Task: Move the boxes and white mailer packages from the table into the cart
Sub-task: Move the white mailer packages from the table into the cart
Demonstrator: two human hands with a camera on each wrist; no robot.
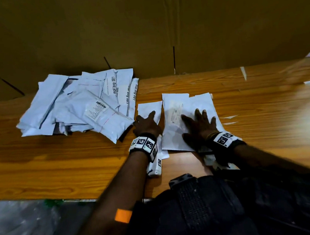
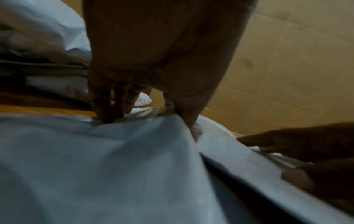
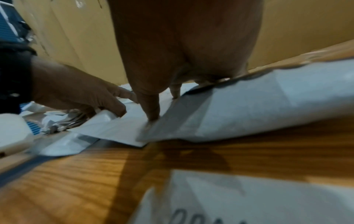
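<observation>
Two spread hands press flat mailers: left hand (image 1: 147, 125) on small mailer (image 1: 149, 109); right hand (image 1: 199, 125) on larger mailer (image 1: 177, 118).

wooden table (image 1: 255, 106), orange-brown grain, glossy, with a bright glare patch toward its right side. far edge meets a wall of brown cardboard (image 1: 139, 22). on the left part of the top: a loose heap of white mailers (image 1: 75, 105), overlapping at mixed angles, one showing a barcode label, two showing black print along an edge. near the centre, just beside the heap: a small white mailer (image 1: 149, 108), and next to it a larger white mailer (image 1: 175, 119) lying over another. small white paper scraps (image 1: 229, 117) lie scattered on the right part.
</observation>
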